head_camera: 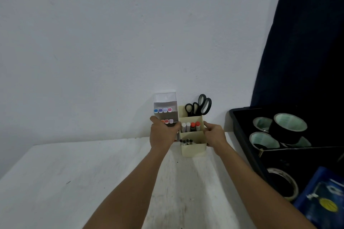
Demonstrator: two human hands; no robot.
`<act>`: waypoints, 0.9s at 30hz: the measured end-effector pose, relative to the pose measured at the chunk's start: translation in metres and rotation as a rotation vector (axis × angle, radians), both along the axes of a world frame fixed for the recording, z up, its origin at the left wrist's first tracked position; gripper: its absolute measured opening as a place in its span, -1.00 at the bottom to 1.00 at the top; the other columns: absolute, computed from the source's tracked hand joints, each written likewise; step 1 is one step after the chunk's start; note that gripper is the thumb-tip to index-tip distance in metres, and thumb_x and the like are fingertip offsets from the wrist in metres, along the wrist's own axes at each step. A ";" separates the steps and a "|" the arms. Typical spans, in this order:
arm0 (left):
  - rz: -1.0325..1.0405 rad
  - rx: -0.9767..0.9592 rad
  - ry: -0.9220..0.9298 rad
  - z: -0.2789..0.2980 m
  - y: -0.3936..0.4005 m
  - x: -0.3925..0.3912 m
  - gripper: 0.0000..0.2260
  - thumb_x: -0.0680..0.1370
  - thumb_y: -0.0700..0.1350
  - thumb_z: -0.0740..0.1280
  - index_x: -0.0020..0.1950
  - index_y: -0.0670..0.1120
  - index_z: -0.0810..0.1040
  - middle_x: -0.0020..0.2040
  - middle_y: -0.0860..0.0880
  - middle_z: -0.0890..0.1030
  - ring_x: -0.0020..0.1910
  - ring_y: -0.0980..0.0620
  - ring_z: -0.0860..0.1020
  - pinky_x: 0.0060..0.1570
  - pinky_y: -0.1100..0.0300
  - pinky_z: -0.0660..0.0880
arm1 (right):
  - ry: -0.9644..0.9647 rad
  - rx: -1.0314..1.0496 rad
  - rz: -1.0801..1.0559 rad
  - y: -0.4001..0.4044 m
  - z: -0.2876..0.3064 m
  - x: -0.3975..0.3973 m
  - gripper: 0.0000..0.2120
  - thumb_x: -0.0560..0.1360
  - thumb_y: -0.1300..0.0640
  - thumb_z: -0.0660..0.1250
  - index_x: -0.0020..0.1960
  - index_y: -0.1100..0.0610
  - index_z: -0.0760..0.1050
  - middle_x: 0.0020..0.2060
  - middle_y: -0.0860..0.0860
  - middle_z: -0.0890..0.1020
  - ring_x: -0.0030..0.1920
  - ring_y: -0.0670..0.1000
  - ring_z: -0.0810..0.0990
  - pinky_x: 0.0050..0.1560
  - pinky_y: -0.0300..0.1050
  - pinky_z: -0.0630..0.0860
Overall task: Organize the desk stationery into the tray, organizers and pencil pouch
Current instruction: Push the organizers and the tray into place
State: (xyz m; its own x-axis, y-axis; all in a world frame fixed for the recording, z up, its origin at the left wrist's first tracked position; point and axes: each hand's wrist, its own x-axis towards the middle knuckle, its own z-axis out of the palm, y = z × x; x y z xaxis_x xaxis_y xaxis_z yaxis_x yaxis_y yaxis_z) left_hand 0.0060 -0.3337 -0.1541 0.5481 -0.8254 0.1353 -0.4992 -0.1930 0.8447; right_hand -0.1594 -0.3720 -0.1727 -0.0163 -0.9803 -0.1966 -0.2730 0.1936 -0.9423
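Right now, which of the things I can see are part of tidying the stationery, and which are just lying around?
Part of the job:
left hand gripping the marker box
right hand gripping the cream organizer
scissors and glue sticks standing in it
black tray holding tape rolls
blue pouch

Lying about:
dark curtain

Both bare arms reach straight forward, nearly parallel. The left hand (163, 134) is curled, knuckles up; the right hand (215, 135) is curled too, its fingers pointing left.

A plain home or office desk corner: white desk (74, 182), bare wall (111, 33), stationery organizers (193, 147), tape tray (234, 122).
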 end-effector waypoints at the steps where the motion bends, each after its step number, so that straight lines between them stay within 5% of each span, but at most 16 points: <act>1: -0.015 0.042 0.001 0.003 0.002 0.000 -0.35 0.31 0.14 0.50 0.17 -0.10 0.23 0.02 -0.04 0.59 -0.07 -0.05 0.61 -0.17 0.08 0.60 | 0.039 -0.009 -0.001 0.003 0.002 0.000 -0.61 0.59 0.26 0.16 0.40 0.12 0.39 0.29 0.13 0.52 0.22 0.18 0.51 0.16 0.13 0.55; 6: -0.032 0.214 -0.021 0.024 0.020 0.004 -0.35 0.36 0.06 0.42 0.29 -0.18 0.20 0.16 -0.17 0.47 0.13 -0.17 0.50 0.09 -0.05 0.51 | 0.150 -0.072 -0.019 0.027 0.014 -0.013 -0.58 0.58 0.18 0.18 0.43 0.11 0.33 0.34 0.14 0.46 0.30 0.11 0.46 0.22 -0.12 0.43; 10: 0.015 0.084 -0.267 0.032 0.058 -0.028 -0.37 0.44 -0.03 0.37 0.40 -0.20 0.19 0.24 -0.21 0.37 0.20 -0.23 0.41 0.11 -0.09 0.41 | 0.229 -0.264 -0.064 0.060 0.025 -0.043 -0.67 0.55 0.21 0.20 0.30 0.14 0.50 0.20 0.14 0.59 0.15 0.04 0.57 0.09 -0.27 0.42; 16: -0.133 0.034 -0.223 0.025 0.102 -0.141 -0.46 0.45 -0.06 0.35 0.37 -0.15 0.28 0.32 -0.18 0.32 0.30 -0.22 0.33 0.19 -0.10 0.39 | 0.350 -0.460 -0.036 0.122 0.040 -0.140 -0.68 0.52 0.27 0.23 0.25 0.20 0.53 0.09 0.09 0.64 0.03 -0.07 0.57 -0.02 -0.48 0.33; 22: -0.284 0.123 -0.208 0.010 0.141 -0.273 -0.49 0.47 0.03 0.33 0.34 -0.12 0.31 0.26 -0.17 0.34 0.25 -0.22 0.36 0.18 -0.06 0.39 | 0.541 -0.500 -0.110 0.170 0.036 -0.295 -0.67 0.49 0.27 0.24 0.24 0.21 0.53 0.14 0.14 0.62 0.14 0.10 0.59 0.23 -0.19 0.44; 27: -0.246 0.171 -0.287 -0.006 0.162 -0.320 -0.44 0.48 -0.01 0.33 0.40 -0.16 0.26 0.31 -0.22 0.29 0.30 -0.26 0.29 0.23 -0.09 0.35 | 0.694 -0.437 -0.126 0.198 0.015 -0.378 -0.62 0.48 0.29 0.24 0.30 0.24 0.48 0.21 0.14 0.57 0.20 0.14 0.53 0.25 -0.16 0.39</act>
